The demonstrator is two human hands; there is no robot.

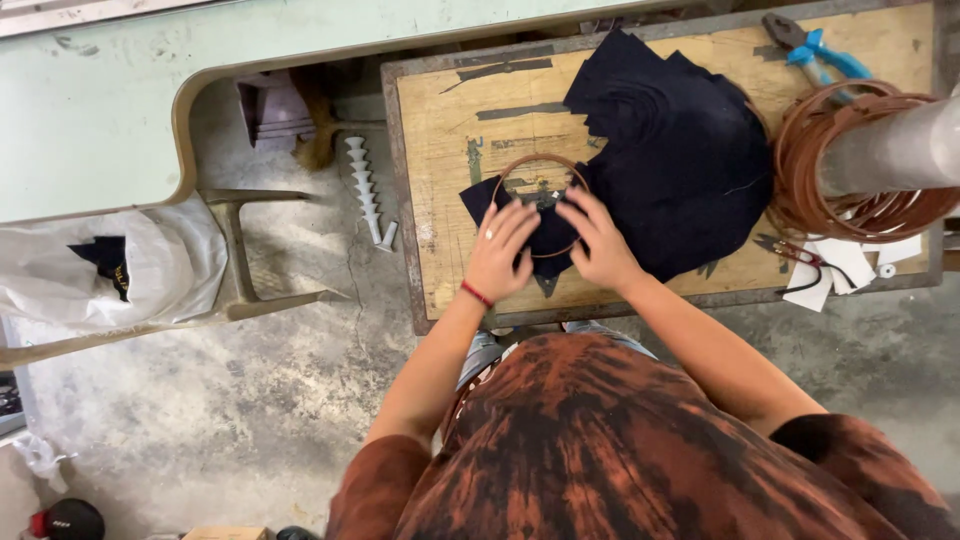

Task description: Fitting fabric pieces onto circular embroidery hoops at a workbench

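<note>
A brown wire ring (527,164) lies on a small dark cloth piece (478,197) on the worn wooden worktable (440,130). My left hand (498,250) presses flat on the ring's near left side, fingers spread, with a red band at the wrist. On the ring's near right side rests my right hand (598,240), fingers on the cloth and wire. A pile of dark navy cloth pieces (680,140) sits just right of the ring.
A stack of brown wire rings (850,160) hangs around a grey post (895,150) at the right. Blue-handled pliers (815,50) lie at the back right, white paper scraps (835,265) at the front right. A white plastic bag (110,265) lies on a green bench at left.
</note>
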